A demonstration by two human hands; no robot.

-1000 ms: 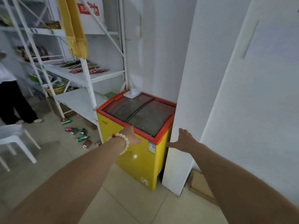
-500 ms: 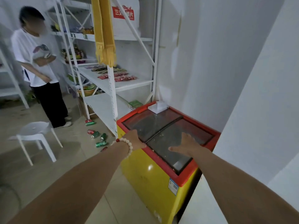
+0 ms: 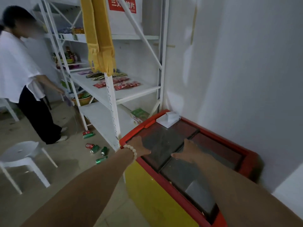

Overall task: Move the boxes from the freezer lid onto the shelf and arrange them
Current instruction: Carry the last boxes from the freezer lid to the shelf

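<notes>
As fingers (image 3: 188,143) extend, boxes (image 3: 168,120) seemingly lie well beyond.

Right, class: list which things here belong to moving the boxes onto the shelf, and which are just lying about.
Job: white boxes, freezer lid, shelf, left hand, right hand.
Lying about: drink cans, white stool, yellow cloth, snack packets.
</notes>
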